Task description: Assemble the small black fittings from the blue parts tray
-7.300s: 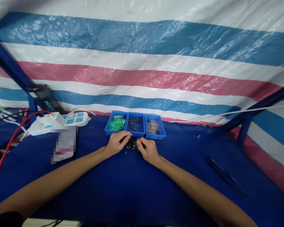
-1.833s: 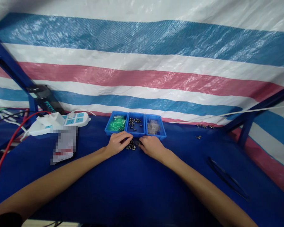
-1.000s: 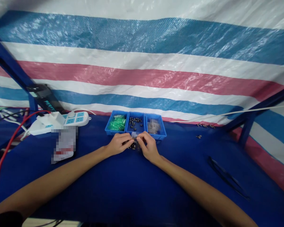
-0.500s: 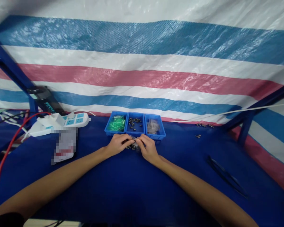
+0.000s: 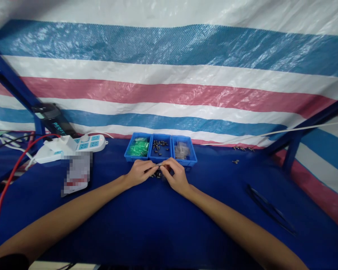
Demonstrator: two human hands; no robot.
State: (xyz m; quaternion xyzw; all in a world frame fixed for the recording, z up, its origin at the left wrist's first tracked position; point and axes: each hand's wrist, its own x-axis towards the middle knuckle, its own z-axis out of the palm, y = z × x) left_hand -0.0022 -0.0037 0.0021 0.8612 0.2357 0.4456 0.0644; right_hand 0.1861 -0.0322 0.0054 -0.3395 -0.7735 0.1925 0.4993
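Note:
My left hand and my right hand meet in front of the blue bins, fingertips pinched together. Between them is a small item, perhaps a clear plastic bag, too small to make out. Small dark metal screws lie on the blue table just below the fingertips, partly hidden by the hands. Behind the hands stand three joined bins: the left bin holds green packets, the middle bin loose screws, the right bin clear packets.
At left lie a white power strip, a blurred flat object and a red cable; a black bottle leans behind. On the right are small screws and a thin dark looped item.
My fingertips have come slightly closer together. The clear plastic that showed between and below them now shows less.

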